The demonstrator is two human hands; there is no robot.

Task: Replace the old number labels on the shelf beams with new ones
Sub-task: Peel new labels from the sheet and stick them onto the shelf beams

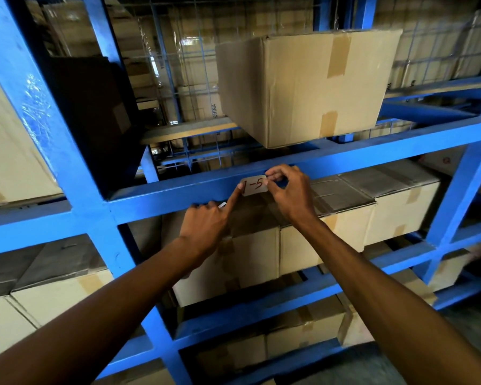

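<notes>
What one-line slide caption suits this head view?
Left hand and right hand press a "1-5" label onto a blue shelf beam.

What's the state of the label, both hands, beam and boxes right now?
White paper label marked "1-5": on the beam's front face.
Left hand: index fingertip on the label's left edge.
Right hand: fingers pinching the label's right end.
Blue metal shelf beam: horizontal.
Large brown cardboard box: taped shut, on the shelf above.

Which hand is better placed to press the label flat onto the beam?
Probably left: the left hand already has its index fingertip on the white "1-5" label on the blue shelf beam; the right hand pinches its right edge.
</notes>
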